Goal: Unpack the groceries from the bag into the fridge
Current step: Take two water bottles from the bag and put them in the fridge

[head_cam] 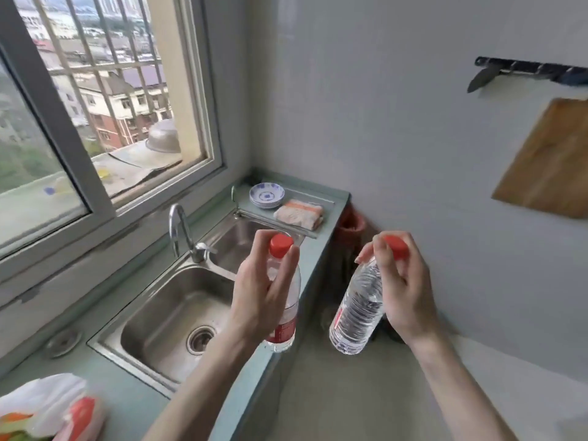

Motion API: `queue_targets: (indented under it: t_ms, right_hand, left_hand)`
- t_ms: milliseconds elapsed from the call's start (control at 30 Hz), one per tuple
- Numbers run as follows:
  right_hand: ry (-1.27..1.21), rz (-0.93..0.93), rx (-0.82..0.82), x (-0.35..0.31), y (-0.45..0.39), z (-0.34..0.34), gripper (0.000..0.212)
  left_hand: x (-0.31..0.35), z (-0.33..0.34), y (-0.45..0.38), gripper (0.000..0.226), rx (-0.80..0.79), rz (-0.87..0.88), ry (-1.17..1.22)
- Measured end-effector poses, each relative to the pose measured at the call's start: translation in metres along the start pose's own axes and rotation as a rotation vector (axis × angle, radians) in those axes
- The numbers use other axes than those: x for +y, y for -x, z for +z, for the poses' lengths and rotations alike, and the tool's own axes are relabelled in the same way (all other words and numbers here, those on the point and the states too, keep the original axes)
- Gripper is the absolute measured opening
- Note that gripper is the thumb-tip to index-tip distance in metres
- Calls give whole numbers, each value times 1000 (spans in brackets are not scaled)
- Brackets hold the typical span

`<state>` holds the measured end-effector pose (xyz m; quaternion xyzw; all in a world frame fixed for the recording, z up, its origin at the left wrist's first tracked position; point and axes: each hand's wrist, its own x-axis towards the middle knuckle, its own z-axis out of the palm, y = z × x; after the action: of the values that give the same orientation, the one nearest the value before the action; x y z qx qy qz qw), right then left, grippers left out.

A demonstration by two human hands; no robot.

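Sink [165, 316] and faucet [181, 232] beside two held bottles [283, 300].

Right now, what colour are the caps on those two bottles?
Both caps are red, seen in the head view.

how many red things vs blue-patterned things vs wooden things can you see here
Red bottle caps: 2, one on the left bottle and one on the right bottle
Red bottle label: 1
Blue-patterned dish stacks: 1
Wooden cutting boards: 1
Total: 5
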<state>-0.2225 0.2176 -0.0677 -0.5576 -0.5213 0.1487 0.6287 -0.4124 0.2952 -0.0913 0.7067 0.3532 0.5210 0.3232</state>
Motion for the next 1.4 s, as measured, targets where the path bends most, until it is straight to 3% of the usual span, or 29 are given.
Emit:
queue_targets:
  t_ms: [367,700,1400]
  right_hand:
    - [148,36,153,29,-6,-210,29]
    - [346,3,327,26,-30,-385,32]
    - [578,68,811,53,-58,-625,28]
  left_hand:
    - [95,206,-15,18,-221,16,275]
    - [161,374,-20,16,-460,81,366]
    - [280,686,-63,22,-944,190,712]
